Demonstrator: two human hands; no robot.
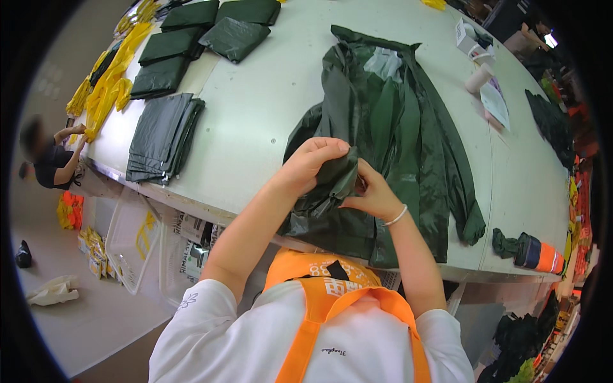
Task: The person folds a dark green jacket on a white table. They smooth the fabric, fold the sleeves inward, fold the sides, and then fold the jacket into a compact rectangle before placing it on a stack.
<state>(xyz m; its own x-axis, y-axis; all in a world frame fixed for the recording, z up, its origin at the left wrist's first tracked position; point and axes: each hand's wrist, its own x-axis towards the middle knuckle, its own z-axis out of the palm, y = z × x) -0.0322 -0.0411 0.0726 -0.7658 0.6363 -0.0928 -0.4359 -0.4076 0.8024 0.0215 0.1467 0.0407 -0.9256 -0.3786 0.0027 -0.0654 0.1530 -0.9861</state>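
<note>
A dark green rain jacket (408, 153) lies spread on the worktable in front of me, collar at the far side and hem by the near edge. Its right-hand sleeve stretches down along the body. The left-hand sleeve is gathered up toward me, its end raised between my hands. My left hand (316, 163) pinches the sleeve's edge between thumb and fingers. Lower and just to the right, my right hand (375, 195) is closed on the same sleeve end; some of its fingertips are hidden by the fabric. A whitish patch of lining (383, 64) shows inside the collar.
On the pale table (249, 127), a folded dark green stack (163, 137) lies left, with more folded bundles (169, 48) behind. A white roll (479, 78) and papers (495, 105) sit right, near a rolled orange-and-navy bundle (539, 254). A co-worker (57, 153) handles yellow garments (115, 83).
</note>
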